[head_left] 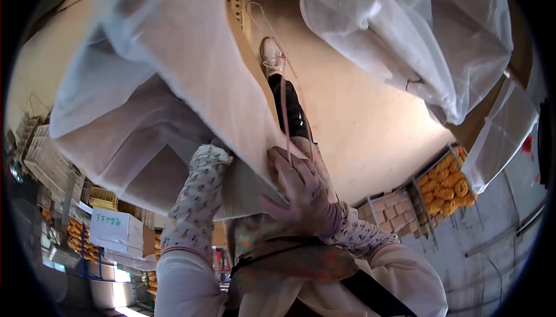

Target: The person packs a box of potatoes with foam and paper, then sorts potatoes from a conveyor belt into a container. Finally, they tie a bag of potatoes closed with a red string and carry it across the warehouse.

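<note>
White net cloth gripped up close, crates way behind.
The gloved right hand [301, 192] is clamped on the edge of the white net cloth [174, 85] spread just ahead of the body. The left hand is buried under it past the patterned sleeve [194, 213], so its grip can't be told. Crates [446, 184] of probably oranges are stacked farther off.

Right hand [301, 192], gloved, is closed on the edge of the sheer white fabric [174, 74] just below centre. The left sleeve [194, 213] rises at 7 o'clock, and its hand is hidden under the fabric. A white shoe [271, 55] lies at 12 o'clock. Crates of orange goods [443, 187] stand at 4 o'clock.
</note>
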A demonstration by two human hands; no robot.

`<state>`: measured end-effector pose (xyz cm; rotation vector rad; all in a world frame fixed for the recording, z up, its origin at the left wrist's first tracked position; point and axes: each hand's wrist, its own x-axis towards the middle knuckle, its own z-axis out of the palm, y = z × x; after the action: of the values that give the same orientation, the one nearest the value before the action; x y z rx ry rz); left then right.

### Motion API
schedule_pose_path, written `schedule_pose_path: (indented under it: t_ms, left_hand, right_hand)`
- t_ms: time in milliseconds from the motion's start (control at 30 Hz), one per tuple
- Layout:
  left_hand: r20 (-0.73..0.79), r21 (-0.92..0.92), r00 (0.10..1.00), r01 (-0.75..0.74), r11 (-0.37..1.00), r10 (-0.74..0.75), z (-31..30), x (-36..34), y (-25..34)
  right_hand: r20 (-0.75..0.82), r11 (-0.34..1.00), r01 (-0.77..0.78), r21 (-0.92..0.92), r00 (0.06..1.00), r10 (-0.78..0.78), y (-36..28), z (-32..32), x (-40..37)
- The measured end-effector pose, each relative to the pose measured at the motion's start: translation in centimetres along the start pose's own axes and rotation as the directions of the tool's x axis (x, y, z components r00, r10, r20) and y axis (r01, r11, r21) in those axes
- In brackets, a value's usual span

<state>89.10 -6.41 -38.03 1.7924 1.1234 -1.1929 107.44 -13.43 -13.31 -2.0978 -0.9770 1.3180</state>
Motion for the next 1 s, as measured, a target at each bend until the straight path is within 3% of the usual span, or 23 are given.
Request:
schedule_pose_path:
  t_ms: [67, 167, 300, 367, 400, 433, 467, 500, 533, 600, 667, 700, 733, 800, 867, 967, 1000]
  left_hand:
    - [0.006, -0.011, 0.999, -0.032, 0.999, 0.032, 3.8, 2.4, 0.1]
    - [-0.015, -0.035, 0.998, -0.061, 0.998, 0.061, 7.6, 6.0, -1.0]
    - [-0.106, -0.096, 0.989, -0.115, 0.989, 0.104, 5.3, 5.7, -2.7]
    - [-0.295, -0.184, 0.947, -0.191, 0.964, 0.131, 4.0, 4.4, -5.5]
    - [-0.477, -0.229, 0.871, -0.254, 0.940, 0.120, 3.6, 4.4, -6.8]
    - [-0.523, -0.488, 0.851, -0.251, 0.836, -0.049, -9.6, -2.5, -2.4]
    - [-0.684, -0.645, 0.685, -0.407, 0.647, -0.252, -13.4, -3.7, -1.9]
    - [-0.657, -0.751, 0.629, -0.497, 0.435, -0.415, -16.6, -3.4, -2.0]
    - [-0.535, -0.750, 0.702, -0.651, -0.119, -0.470, -20.1, -3.6, -0.6]
    - [-0.497, -0.785, 0.732, -0.608, -0.117, -0.466, -24.0, -1.8, -1.5]
    - [-0.731, -0.673, 0.613, -0.720, 0.170, -0.300, -23.2, 4.0, -4.2]
    - [-0.739, -0.671, 0.605, -0.614, 0.416, -0.298, -23.4, 3.3, -3.6]
    - [-0.743, -0.623, 0.601, -0.464, 0.630, -0.293, -23.2, 2.3, -2.4]
    - [-0.740, -0.463, 0.635, -0.241, 0.853, -0.222, -20.2, 2.5, -1.9]
    - [-0.953, -0.128, 0.303, -0.412, 0.902, 0.003, -15.2, 3.3, -2.0]
    - [-0.837, -0.443, 0.513, -0.433, 0.785, -0.189, -12.3, 6.1, -4.1]
    - [-0.828, -0.418, 0.523, -0.342, 0.841, -0.199, -12.5, 8.1, -4.9]
  right_hand:
    - [-0.031, 0.998, 0.022, 0.054, 0.999, -0.020, 1.3, 0.6, 0.2]
    - [0.046, 1.000, -0.016, -0.013, 0.999, 0.016, 2.6, 0.5, 2.1]
    - [0.104, 1.000, 0.023, -0.015, 0.994, -0.021, 2.3, 0.4, 3.1]
    - [-0.050, 0.989, 0.143, -0.035, 0.988, -0.145, 1.3, -1.2, 3.9]
    - [-0.118, 0.979, 0.196, -0.048, 0.973, -0.200, 0.7, -2.1, 4.2]
    - [-0.106, 0.993, 0.107, -0.045, 0.988, -0.112, -0.4, -3.4, 5.4]
    - [-0.139, 0.985, 0.172, 0.029, 0.976, -0.167, -1.5, -4.4, 7.2]
    - [-0.210, 0.971, 0.232, -0.050, 0.948, -0.238, -3.2, -4.7, 9.2]
    - [-0.278, 0.951, 0.278, -0.136, 0.911, -0.306, -4.9, -5.0, 11.2]
    - [-0.369, 0.915, 0.324, -0.240, 0.841, -0.395, -7.3, -4.0, 15.1]
    - [-0.420, 0.864, 0.368, -0.343, 0.763, -0.491, -8.6, -2.9, 18.7]
    - [-0.396, 0.798, 0.445, -0.406, 0.702, -0.592, -8.5, -2.3, 20.1]
    - [-0.394, 0.815, 0.442, -0.375, 0.720, -0.572, -8.4, -1.8, 20.4]
    - [-0.383, 0.847, 0.433, -0.309, 0.759, -0.527, -8.0, -1.1, 20.8]
    - [-0.390, 0.823, 0.468, -0.322, 0.726, -0.566, -7.4, -1.2, 20.7]
    - [-0.362, 0.831, 0.471, -0.294, 0.750, -0.553, -6.7, -1.6, 20.4]
    - [-0.358, 0.834, 0.460, -0.305, 0.756, -0.548, -6.5, -1.5, 20.5]
